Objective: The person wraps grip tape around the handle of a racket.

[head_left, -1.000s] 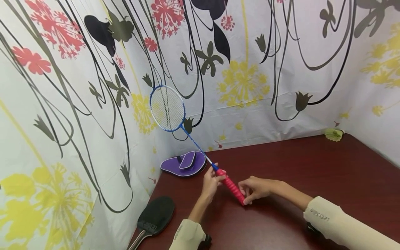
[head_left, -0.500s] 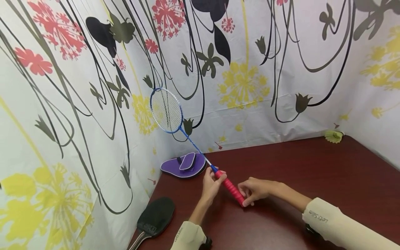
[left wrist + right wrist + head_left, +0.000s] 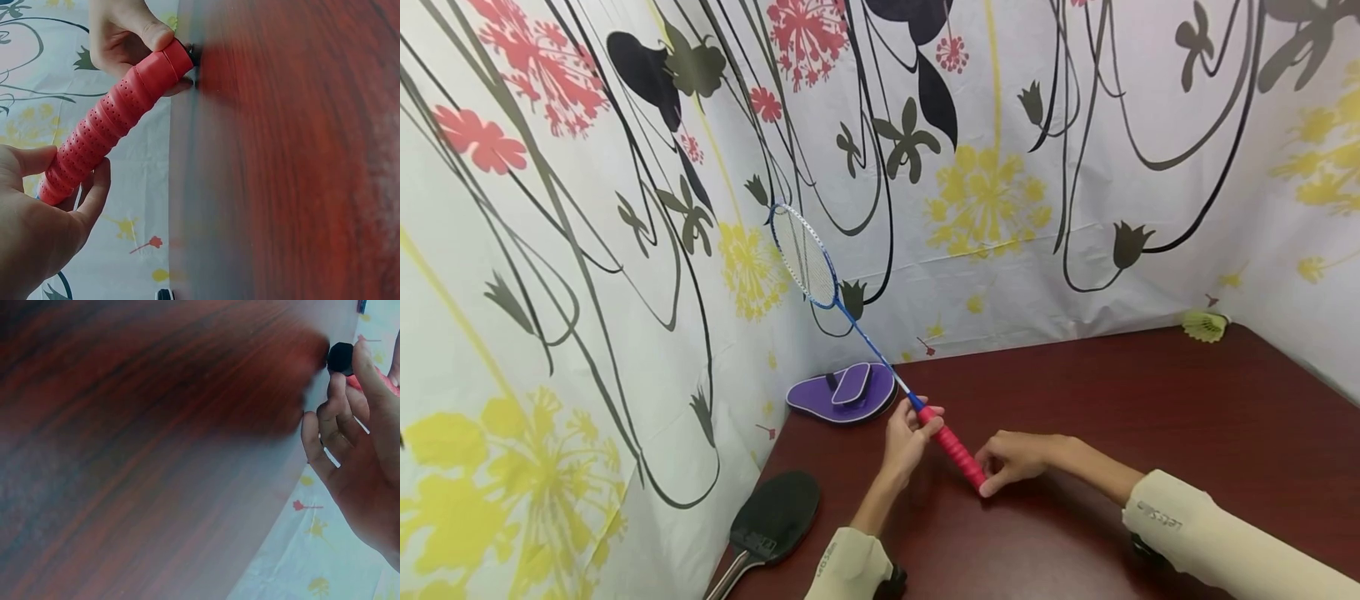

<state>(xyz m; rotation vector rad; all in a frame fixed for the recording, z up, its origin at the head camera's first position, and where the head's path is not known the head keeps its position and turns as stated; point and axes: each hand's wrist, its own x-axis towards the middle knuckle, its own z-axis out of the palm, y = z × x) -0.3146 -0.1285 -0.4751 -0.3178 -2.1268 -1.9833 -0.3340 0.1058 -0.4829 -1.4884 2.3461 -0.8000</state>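
Note:
A badminton racket [image 3: 957, 452] with a blue and white frame and a ridged red grip is held slanting, its strung head [image 3: 805, 257] up and to the left. My left hand [image 3: 907, 440] pinches the upper end of the red grip between thumb and fingers, plain in the left wrist view, where the grip [image 3: 100, 128] shows small holes. At the lower end, my right hand [image 3: 1017, 457] pinches the grip with thumb and fingers. The black butt cap [image 3: 340, 359] sticks out beyond the right thumb in the right wrist view.
A black table tennis bat [image 3: 777, 515] lies at the left edge of the dark red table [image 3: 1075, 383]. Behind the left hand is a purple bat case [image 3: 820, 398]. A yellow shuttlecock [image 3: 1205, 326] rests in the far right corner. Flower-patterned cloth [image 3: 1000, 292] walls the table.
The racket has turned about its long axis, so its head looks narrower and more edge-on. Both hands keep hold of the grip in nearly the same place.

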